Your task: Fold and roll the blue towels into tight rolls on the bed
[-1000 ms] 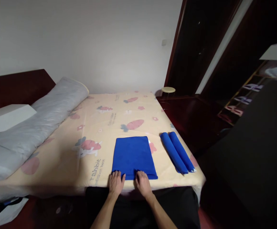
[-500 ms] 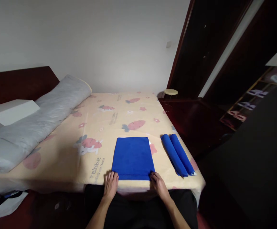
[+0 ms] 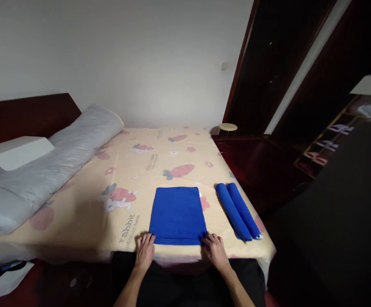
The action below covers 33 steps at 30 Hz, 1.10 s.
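Observation:
A blue towel (image 3: 178, 211) lies flat on the bed near its front edge, with a narrow strip folded over along the side closest to me. My left hand (image 3: 145, 251) pinches the near left corner of that fold. At the near right corner, my right hand (image 3: 215, 250) grips the fold the same way, its fingers curled. Two blue rolled towels (image 3: 238, 212) lie side by side to the right, apart from my hands.
The bed (image 3: 86, 204) has a printed carrot-and-rabbit sheet. A rolled grey quilt (image 3: 60, 153) and a white box (image 3: 19, 151) are on the left. A round stool (image 3: 228, 127) stands beyond the bed, and a shoe rack (image 3: 329, 132) is at the right.
Both hands stay at the towel's near corners, with my left hand slightly further left. The whole view has shifted a little; the rolled towels have not moved on the bed.

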Tool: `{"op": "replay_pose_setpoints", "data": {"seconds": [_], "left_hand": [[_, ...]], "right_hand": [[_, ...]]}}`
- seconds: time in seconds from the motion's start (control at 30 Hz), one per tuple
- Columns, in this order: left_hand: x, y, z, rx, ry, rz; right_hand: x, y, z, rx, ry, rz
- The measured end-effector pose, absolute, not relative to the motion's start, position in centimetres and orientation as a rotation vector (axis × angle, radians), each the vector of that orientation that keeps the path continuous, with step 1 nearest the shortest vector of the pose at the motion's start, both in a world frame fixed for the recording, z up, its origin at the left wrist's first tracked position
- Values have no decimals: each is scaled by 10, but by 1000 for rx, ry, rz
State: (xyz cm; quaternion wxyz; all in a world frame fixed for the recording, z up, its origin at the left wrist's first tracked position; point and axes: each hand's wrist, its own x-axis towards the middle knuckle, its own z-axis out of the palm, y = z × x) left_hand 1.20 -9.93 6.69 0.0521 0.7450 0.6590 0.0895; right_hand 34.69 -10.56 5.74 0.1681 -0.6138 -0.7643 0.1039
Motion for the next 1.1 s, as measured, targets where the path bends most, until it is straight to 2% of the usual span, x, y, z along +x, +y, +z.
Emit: {"op": "replay_pose_setpoints", "data": {"seconds": [0.13,0.33,0.67,0.9,1.1], "left_hand": [[11,-90,79,2266,1987,312],[8,-70,91,2191,2002,302],[18,-56,83,1966,2299,209],[42,-62,76,2025,2309,252],[38,-67,75,1979,2349,327]], "right_hand": [[348,-86,63,-1892,-2083,425],[347,-67,58,-1963,-2031,386],[346,-75,48,-1935,-1979,160],[320,-84,27,-1752,-2023,-127],[313,-83,31,-1741,-1986,-113]]}}
